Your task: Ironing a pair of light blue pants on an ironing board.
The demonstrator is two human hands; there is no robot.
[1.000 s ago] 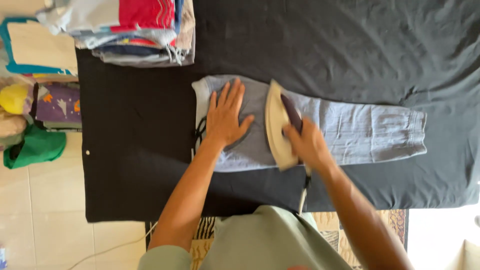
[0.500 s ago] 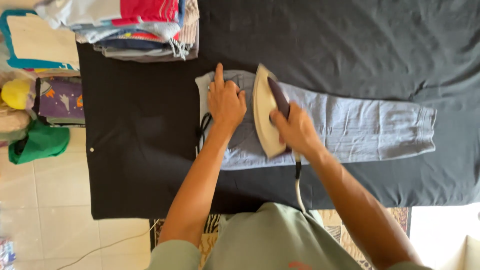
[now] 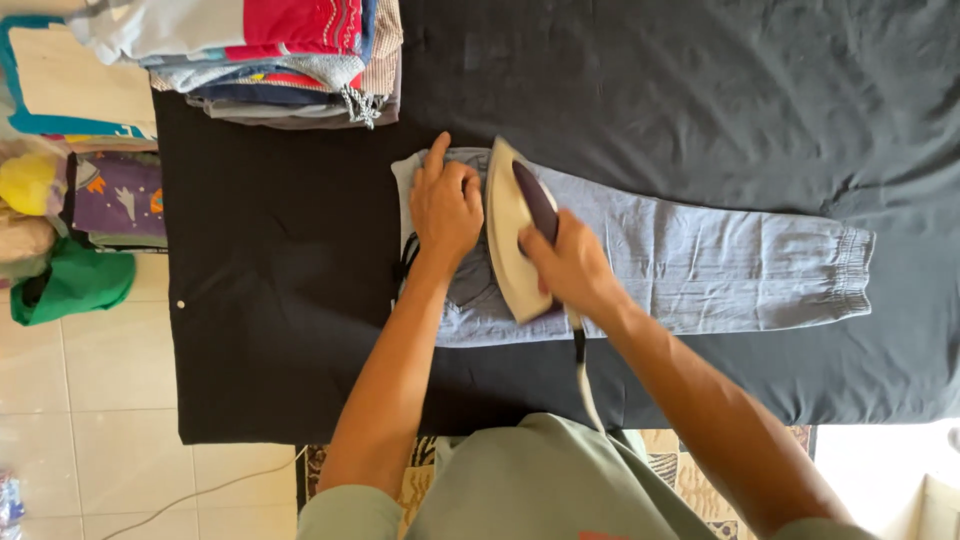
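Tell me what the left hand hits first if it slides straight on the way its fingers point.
The left hand lies flat on the trousers, fingers toward the far edge. Past the waistband comes bare dark cloth, then probably the clothes stack, though that may sit slightly aside.

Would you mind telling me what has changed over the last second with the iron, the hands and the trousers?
The right hand has slid the iron along the light blue trousers toward the waistband end, closing on the left hand. The left hand has shifted slightly toward the waistband edge, still pressing the fabric flat. Nothing was taken up or let go. The trousers, the dark cloth and the pile of folded clothes stayed put.
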